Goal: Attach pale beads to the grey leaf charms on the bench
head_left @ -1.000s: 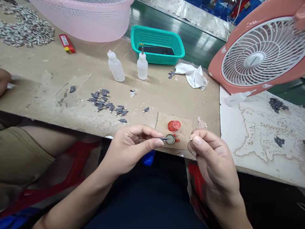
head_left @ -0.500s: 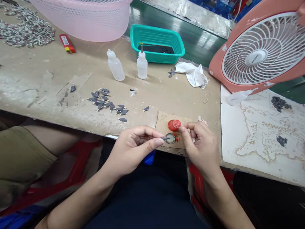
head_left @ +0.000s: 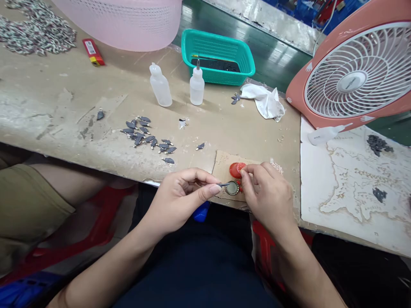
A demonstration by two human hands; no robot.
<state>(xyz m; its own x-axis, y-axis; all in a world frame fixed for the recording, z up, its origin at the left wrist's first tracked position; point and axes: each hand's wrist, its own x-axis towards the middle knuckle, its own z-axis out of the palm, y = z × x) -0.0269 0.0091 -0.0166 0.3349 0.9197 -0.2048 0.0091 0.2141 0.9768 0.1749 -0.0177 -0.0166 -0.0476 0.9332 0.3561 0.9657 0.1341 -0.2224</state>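
My left hand [head_left: 189, 194] pinches a small dark grey leaf-shaped piece [head_left: 224, 185] between thumb and forefinger. Its tip points right, over the rim of a crimped metal bottle cap [head_left: 232, 188] lying on a cardboard piece [head_left: 221, 164]. My right hand [head_left: 268, 190] is closed, thumb and forefinger together at the right edge of a small red container [head_left: 236, 170] with a speckled top; whatever is in those fingertips is too small to make out. Red bits [head_left: 239, 186] lie beside the bottle cap. Several similar grey pieces [head_left: 139, 133], with pale beads at their ends, are scattered to the left.
Two squeeze bottles [head_left: 197, 89] stand behind, near a green basket [head_left: 218, 77] and a white cloth [head_left: 265, 102]. A pink fan [head_left: 351, 81] is at right, above a map-printed sheet [head_left: 340, 184]. A pink basket [head_left: 128, 30] and red box cutter [head_left: 93, 51] are at back left.
My right hand has moved slightly left, its fingertips now at the red container's edge. The left hand keeps the grey piece over the bottle cap's rim. The whole view has shifted a little.
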